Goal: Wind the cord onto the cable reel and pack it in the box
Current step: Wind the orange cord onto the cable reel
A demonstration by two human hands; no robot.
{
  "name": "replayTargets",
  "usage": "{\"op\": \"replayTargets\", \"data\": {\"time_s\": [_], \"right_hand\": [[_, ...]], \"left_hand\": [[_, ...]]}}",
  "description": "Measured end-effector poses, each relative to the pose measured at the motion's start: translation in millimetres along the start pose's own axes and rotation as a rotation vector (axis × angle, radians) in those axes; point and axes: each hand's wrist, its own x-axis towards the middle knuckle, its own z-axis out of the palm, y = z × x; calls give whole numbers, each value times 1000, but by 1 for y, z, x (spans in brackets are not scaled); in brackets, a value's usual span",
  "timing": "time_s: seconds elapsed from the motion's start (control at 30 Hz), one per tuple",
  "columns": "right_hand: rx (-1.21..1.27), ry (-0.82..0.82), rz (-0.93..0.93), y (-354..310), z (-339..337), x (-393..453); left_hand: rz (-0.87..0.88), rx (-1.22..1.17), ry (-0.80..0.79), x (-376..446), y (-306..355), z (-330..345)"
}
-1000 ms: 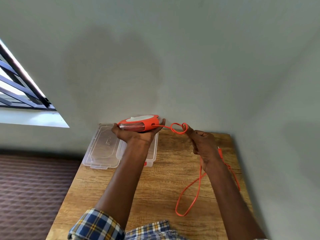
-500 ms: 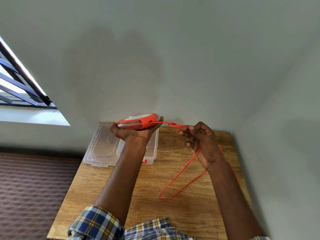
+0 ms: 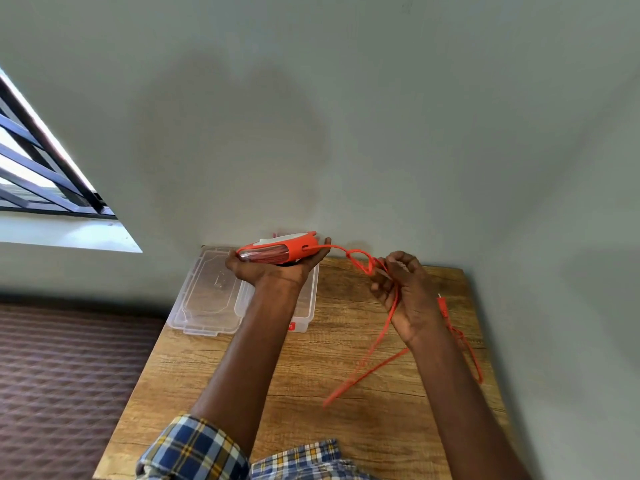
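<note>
Nearest to the camera are two checked sleeves [image 3: 194,448], blue, white and yellow; from them both bare arms reach forward over the wooden table [image 3: 214,368]. On the table at the right lies the loose part of the orange cord [image 3: 367,375]; it makes a long narrow loop on the wood, and its plug end [image 3: 442,304] lies just beside the right wrist. The right hand [image 3: 405,292] holds the cord with curled fingers, above the table; a small twisted loop of cord stands just beyond its fingertips. From this loop the cord goes left to the cable reel [image 3: 280,252]; the left hand [image 3: 273,270] carries the orange reel from below, palm up, the fingers curled around its edges. Under this hand, at the far edge of the table, rests the clear plastic box [image 3: 304,306], open; its clear lid [image 3: 207,296] lies flat, touching the box on the left. Behind is a grey wall [image 3: 346,116]; at far left a window with dark bars [image 3: 38,161].
</note>
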Motion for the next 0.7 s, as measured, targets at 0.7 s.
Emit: {"op": "replayTargets", "data": {"time_s": [0.7], "right_hand": [[-537, -572, -172, -13, 2, -14]], "left_hand": [[38, -46, 39, 2, 5, -3]]}}
